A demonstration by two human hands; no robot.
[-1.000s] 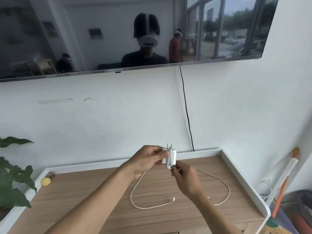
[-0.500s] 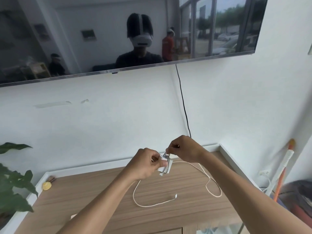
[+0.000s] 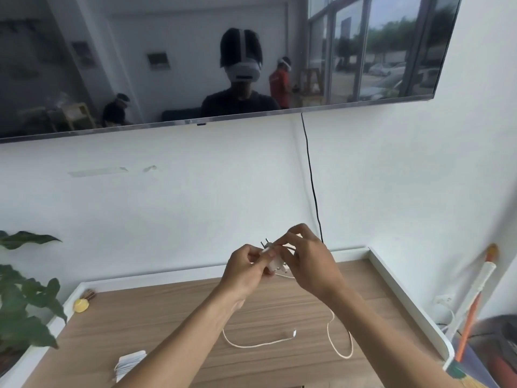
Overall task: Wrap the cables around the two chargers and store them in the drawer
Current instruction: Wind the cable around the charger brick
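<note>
near edge: wound white charger [image 3: 130, 366] lies on your wooden desktop [image 3: 167, 317] | mid: cable [image 3: 260, 344] trails loose across it | above: your left hand [image 3: 243, 271] grips second charger [image 3: 272, 261], right hand [image 3: 307, 264] pinches its cable | far: white wall, black cord [image 3: 312, 177], television [image 3: 167, 65]

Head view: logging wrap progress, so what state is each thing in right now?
charger: held up, prongs upward, partly wrapped.
cable: mostly loose on the desk.
second charger: on desk, looks already wrapped.
left hand: grips the charger.
right hand: pinches cable at the charger.
</note>
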